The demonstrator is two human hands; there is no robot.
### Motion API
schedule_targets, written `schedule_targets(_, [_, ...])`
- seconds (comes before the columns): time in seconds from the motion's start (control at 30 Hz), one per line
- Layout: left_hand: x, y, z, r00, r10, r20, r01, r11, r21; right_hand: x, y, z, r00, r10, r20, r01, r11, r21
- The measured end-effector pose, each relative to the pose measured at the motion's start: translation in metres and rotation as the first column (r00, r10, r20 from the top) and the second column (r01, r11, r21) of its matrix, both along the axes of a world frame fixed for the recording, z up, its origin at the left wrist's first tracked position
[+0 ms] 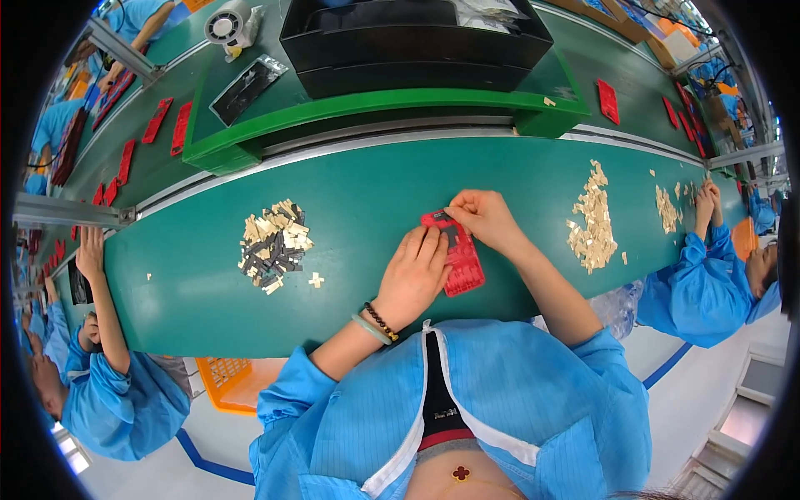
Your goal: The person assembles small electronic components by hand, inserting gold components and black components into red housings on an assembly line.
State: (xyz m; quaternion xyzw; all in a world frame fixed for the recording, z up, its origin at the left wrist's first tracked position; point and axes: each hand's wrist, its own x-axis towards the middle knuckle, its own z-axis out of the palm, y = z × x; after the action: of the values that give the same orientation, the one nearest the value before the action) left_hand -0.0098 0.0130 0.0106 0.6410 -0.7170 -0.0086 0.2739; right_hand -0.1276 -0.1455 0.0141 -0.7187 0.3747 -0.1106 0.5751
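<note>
A red, flat, phone-shaped holder [467, 273] lies slightly tilted on the green bench in front of me, with a dark piece [451, 228] in its upper part. My left hand [414, 271] grips the holder from its left side, the fingers bent over its edge and face. At the holder's top end my right hand [487, 218] is closed, thumb and forefinger pinched together against the dark piece. Whatever sits between those fingertips is too small to make out. To the left is a pile of small beige and dark grey strips [277, 243], with a few loose beige bits [316, 280] beside it.
Beige pieces form another pile [592, 221] to the right. A black bin [417, 58] stands on a green-edged shelf [375, 102] ahead, near a small white fan [225, 27]. More red holders [181, 127] lie beyond. Co-workers in blue sit left and right.
</note>
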Motion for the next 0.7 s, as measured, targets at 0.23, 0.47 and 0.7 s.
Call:
schedule_targets(0.23, [-0.0008,-0.0015,-0.0020,1.000,0.005,-0.003,-0.005,1.000,-0.008,-0.0005,0.0050,-0.0018,0.999,-0.036,0.003,0.036,0.992,-0.123])
schedule_targets(0.47, [-0.0028,-0.0007,-0.0015,1.000,0.005,-0.007,-0.005,1.000,0.003,-0.0009,0.0073,-0.0027,0.998,-0.051,0.033,0.054,0.994,-0.095])
schedule_targets(0.7, [-0.0010,-0.0026,0.0016,1.000,0.005,-0.025,-0.005,1.000,0.004,-0.0009,0.0032,-0.0007,1.000,0.000,-0.003,0.000,0.992,-0.124])
